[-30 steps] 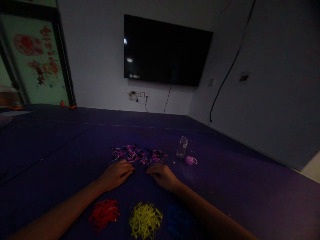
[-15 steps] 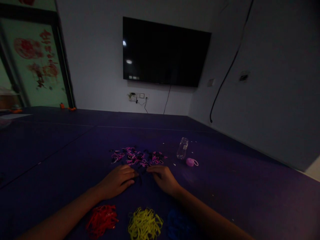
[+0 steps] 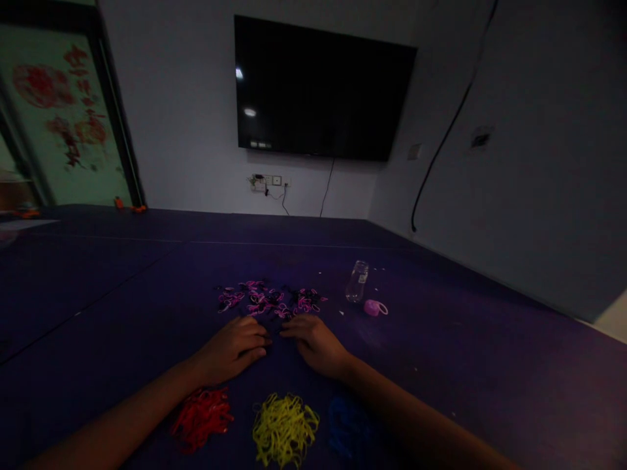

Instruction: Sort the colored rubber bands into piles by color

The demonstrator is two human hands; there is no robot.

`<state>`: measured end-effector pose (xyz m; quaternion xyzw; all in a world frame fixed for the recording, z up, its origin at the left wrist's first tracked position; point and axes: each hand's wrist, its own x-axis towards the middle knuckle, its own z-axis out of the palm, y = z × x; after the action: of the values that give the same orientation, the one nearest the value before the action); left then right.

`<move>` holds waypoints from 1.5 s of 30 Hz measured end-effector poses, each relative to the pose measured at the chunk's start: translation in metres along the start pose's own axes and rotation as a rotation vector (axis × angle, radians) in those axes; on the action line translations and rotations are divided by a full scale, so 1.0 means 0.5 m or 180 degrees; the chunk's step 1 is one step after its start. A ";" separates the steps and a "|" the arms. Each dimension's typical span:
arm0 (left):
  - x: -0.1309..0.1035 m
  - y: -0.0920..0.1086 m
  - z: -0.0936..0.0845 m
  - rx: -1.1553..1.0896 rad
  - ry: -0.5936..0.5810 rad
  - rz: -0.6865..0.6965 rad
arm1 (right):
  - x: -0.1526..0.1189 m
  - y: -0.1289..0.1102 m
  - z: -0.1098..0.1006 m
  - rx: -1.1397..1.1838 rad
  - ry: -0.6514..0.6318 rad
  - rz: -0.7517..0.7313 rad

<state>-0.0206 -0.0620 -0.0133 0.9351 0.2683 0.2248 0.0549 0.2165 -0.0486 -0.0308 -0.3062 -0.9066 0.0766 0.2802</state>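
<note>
On the purple tabletop, my left hand (image 3: 238,348) lies palm down, its fingers stretched to the right and its thumb apart from them. My right hand (image 3: 313,343) faces it across a small gap, fingers reaching left with the tips on or just above the table. I see nothing held in either hand, though the undersides of the fingers are hidden. Just beyond both hands is a loose spread of small pink and black rubber bands (image 3: 264,302). Nearer me are piles of red rubber bands (image 3: 203,419), yellow rubber bands (image 3: 285,431) and dim blue rubber bands (image 3: 349,427).
A clear bottle (image 3: 357,282) stands right of the spread, with its pink looped cap (image 3: 373,308) beside it. White scraps dot the purple table (image 3: 441,352). A dark television (image 3: 323,91) hangs on the far wall, and a cable (image 3: 448,134) runs down the right wall.
My right hand has shifted slightly left, narrowing the gap between the hands. Dark bands seen in that gap before are now mostly out of sight. The view has tilted a little.
</note>
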 end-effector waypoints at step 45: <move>-0.013 -0.038 0.016 -0.0405 0.0014 -0.0285 | -0.002 -0.008 -0.002 -0.0129 -0.0168 -0.0073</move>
<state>-0.0307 -0.0492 -0.0271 0.9163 0.2951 0.2408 0.1236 0.2157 -0.0523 -0.0290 -0.2992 -0.9185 0.0630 0.2508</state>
